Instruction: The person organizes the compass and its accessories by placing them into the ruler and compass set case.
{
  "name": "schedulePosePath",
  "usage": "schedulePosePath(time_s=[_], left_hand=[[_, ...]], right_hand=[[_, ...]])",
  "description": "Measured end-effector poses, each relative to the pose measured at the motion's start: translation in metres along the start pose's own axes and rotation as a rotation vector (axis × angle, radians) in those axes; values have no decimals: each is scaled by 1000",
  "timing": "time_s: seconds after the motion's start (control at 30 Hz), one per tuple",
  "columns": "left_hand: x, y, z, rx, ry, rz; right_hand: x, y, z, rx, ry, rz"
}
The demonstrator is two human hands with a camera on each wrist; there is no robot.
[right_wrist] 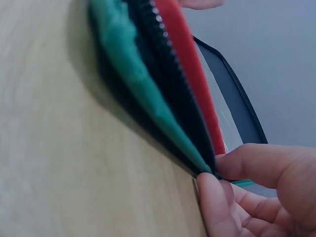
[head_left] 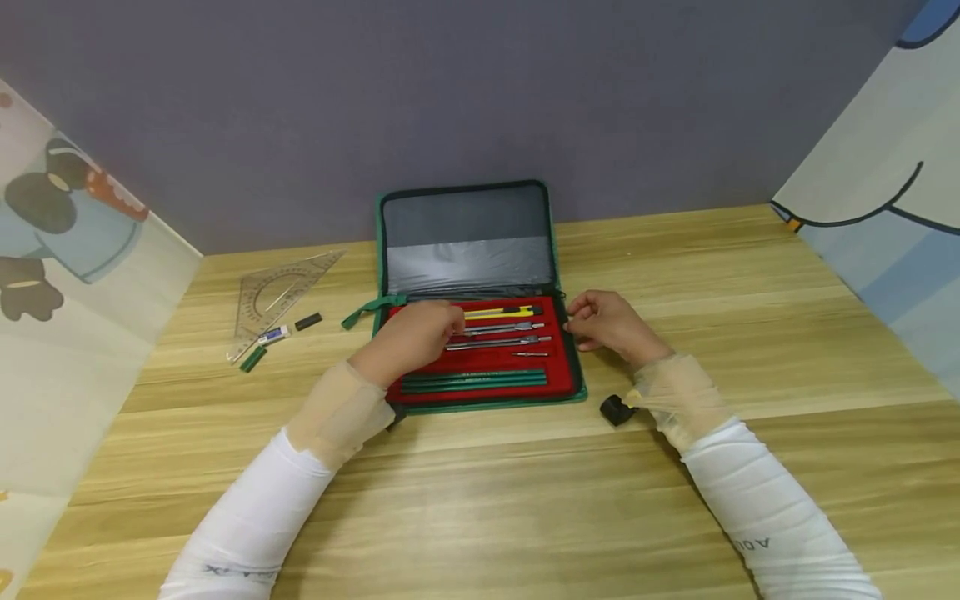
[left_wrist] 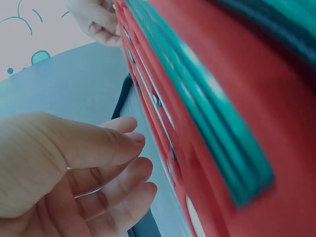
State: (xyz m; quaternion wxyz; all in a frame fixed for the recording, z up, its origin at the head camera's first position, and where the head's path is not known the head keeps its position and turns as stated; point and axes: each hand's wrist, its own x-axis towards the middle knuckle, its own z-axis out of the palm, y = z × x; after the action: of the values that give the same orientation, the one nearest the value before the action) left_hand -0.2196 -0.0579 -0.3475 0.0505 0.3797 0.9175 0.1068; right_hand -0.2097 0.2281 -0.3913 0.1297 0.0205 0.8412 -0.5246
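Note:
A green zip case [head_left: 487,407] lies unfolded on the table, its lid leaning up at the back. Its red tray [head_left: 487,358] holds a yellow utility knife [head_left: 498,313], two metal compasses [head_left: 498,342], a small metal piece [head_left: 530,354] and several green pencils [head_left: 472,382]. My left hand [head_left: 420,333] hovers over the tray's left part; in the left wrist view its fingers [left_wrist: 116,187] are loosely bent with nothing between them. At the case's right edge my right hand [head_left: 611,325] pinches the zipped border [right_wrist: 192,133] between thumb and fingers.
Left of the case lie a clear set square [head_left: 251,312], an eraser [head_left: 273,335], a small black box [head_left: 308,322] and a small green block [head_left: 253,359]. A green strap [head_left: 367,312] sticks out from the case's left side. A grey panel [head_left: 480,100] stands behind.

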Motion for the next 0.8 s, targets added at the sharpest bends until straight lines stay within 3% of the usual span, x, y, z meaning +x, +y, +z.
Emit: schedulePosePath(time_s=[0.2, 0.6, 0.8], left_hand=[[-15, -16, -6, 7, 69, -9], [-39, -56, -4, 32, 87, -92], [-52, -74, -10, 38, 85, -139]], right_hand=[[3, 2, 2, -8, -2, -4], [3, 5, 2, 4, 7, -4], [3, 5, 1, -4, 15, -3]])
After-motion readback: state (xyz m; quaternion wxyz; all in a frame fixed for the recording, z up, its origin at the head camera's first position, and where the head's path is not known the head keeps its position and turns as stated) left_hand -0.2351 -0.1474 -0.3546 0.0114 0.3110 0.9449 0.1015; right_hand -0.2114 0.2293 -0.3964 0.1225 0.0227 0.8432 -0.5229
